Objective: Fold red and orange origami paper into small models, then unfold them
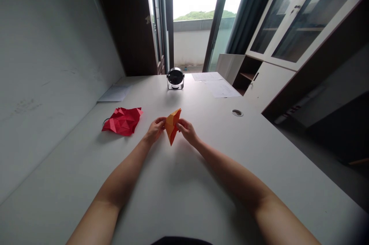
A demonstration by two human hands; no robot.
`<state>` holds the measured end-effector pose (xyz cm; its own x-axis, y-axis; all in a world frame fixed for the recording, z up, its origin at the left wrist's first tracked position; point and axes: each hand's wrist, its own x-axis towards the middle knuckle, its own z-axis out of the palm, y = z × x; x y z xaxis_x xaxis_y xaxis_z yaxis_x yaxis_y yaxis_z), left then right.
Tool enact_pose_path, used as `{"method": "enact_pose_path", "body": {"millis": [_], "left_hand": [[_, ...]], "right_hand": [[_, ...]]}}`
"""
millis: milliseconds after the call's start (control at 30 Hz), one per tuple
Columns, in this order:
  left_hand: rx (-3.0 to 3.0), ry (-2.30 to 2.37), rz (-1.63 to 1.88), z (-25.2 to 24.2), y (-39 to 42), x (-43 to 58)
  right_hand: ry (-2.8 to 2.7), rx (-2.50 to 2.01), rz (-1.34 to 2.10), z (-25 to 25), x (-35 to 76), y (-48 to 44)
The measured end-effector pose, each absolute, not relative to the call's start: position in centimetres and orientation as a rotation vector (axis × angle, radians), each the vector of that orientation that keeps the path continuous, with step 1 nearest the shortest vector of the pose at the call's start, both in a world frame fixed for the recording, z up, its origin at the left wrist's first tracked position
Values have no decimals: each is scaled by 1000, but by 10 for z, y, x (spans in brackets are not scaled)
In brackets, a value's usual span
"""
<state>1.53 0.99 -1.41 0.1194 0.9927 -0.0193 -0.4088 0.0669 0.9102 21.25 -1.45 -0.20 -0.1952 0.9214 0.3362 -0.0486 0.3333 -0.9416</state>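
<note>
Pinches folded orange paper (172,122) over the white table (184,191) with left hand (156,128) and right hand (187,130), from opposite sides — apparently shaping its folds; likely calls next for light, even finger pressure.

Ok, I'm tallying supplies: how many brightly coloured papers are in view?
2: the orange piece held by the left hand and right hand; the red piece on the desk, further left. Folds might hide more.

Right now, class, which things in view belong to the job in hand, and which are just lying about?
Belonging: orange folded paper, held by left fingers and right fingers

Apparently just lying about: creased red paper; round black-faced device; white papers
</note>
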Motion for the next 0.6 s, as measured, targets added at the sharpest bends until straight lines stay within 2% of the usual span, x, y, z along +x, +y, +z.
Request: {"method": "enact_pose_path", "body": {"millis": [367, 600], "left_hand": [[943, 845, 1282, -15, 9, 20], [1215, 979, 1324, -5, -1, 31]], "right_hand": [[-1497, -942, 1073, -14, 212, -6], [-1612, -1286, 545, -12, 226, -2]]}}
